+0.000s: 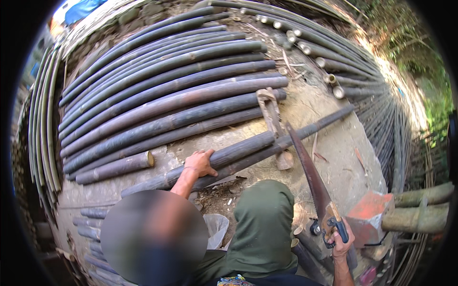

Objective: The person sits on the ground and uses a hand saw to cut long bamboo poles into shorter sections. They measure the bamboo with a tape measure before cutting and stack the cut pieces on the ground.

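My left hand (201, 162) grips a dark bamboo pole (244, 147), its fingers pressed over the top. Alongside lies a thinner, longer bamboo pole (317, 126), reaching farther to the right. Both slant across a light wooden support (271, 113) near their right part. In my right hand (342, 240) is the handle of a handsaw (312, 176) with a brown blade and a wood-and-black grip. Its blade points away from me, the tip close to the longer pole, right of the support; whether they touch I cannot tell.
Long dark bamboo poles (176, 90) lie in a row beyond my hands, with a short bamboo piece (117, 168) nearest. More poles (353, 71) are stacked at the far right. A red-topped block (369, 212) stands right of the saw. A blurred patch hides the lower left.
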